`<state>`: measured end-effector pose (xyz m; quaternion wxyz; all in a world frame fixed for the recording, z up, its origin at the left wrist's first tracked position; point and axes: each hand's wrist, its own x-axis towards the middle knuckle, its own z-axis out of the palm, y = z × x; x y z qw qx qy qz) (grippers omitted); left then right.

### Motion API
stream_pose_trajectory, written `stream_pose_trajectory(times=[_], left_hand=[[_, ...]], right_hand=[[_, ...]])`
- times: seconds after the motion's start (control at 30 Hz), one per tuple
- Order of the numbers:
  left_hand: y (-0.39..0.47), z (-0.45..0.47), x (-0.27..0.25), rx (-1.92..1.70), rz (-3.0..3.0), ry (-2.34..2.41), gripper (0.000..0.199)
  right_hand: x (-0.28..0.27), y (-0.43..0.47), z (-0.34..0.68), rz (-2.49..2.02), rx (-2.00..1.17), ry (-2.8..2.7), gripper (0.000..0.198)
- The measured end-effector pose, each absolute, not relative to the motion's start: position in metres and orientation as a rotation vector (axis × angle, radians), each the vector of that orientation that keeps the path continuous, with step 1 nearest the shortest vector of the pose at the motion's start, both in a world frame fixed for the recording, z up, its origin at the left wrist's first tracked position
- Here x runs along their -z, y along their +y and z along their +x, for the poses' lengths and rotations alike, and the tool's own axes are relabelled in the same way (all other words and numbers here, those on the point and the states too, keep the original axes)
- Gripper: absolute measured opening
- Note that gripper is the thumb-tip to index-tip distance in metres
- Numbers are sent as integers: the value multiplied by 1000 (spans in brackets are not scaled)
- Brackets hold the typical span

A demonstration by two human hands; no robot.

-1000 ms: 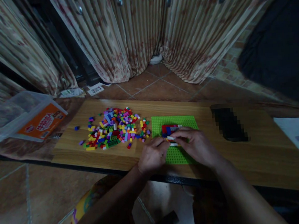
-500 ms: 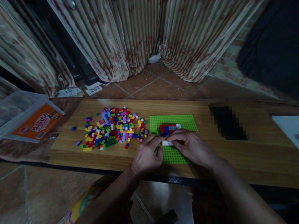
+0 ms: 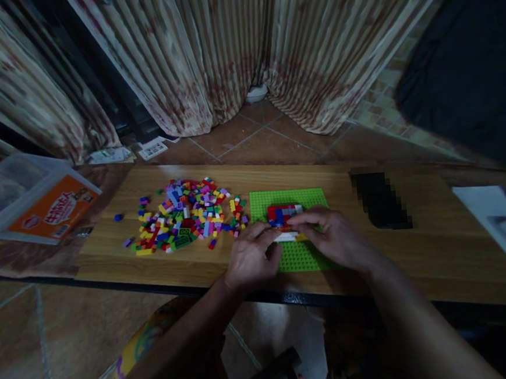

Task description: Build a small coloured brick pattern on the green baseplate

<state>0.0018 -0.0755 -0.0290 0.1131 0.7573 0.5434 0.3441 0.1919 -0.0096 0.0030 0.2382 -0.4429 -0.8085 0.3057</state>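
A green studded baseplate (image 3: 302, 260) lies on the wooden table, carrying a low build of toy bricks (image 3: 286, 211) in red, blue, grey and white. A white brick row (image 3: 285, 237) with a bit of yellow at its right end runs along the build's near side. My left hand (image 3: 253, 255) is closed at the left front corner, fingertips on the bricks and thumb bent below. From the right, my right hand (image 3: 334, 237) reaches in with thumb and fingers pinched at the build's front right edge. Its fingers hide whatever lies between them.
Left of the baseplate spreads a pile of loose coloured bricks (image 3: 194, 217) on the wooden table (image 3: 223, 262). A clear plastic box (image 3: 38, 194) with an orange label stands at far left. A dark, pixelated object (image 3: 379, 200) and white paper (image 3: 492, 217) lie to the right.
My right hand has shifted slightly right along the build's near edge, uncovering more of the bricks and a yellow piece. My left hand stays at the left corner. The view has tilted a little.
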Motion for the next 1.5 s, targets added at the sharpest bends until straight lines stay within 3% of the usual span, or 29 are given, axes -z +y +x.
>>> stream_pose_trajectory(times=[0.9,1.1,1.3,1.5], left_hand=[[-71,13,29,-865,2479,1655,22],[-69,13,31,-921,2500,1628,21],[-69,13,33,-906,2505,1626,22],[-68,14,31,-868,2555,1624,22]], right_hand=[[-5,-9,199,-1099,-848,-2271,23],[-4,-5,202,-1380,-867,-2033,16],[-5,-2,205,-1651,-832,-2127,31],[-7,-3,202,-1709,-822,-2169,30]])
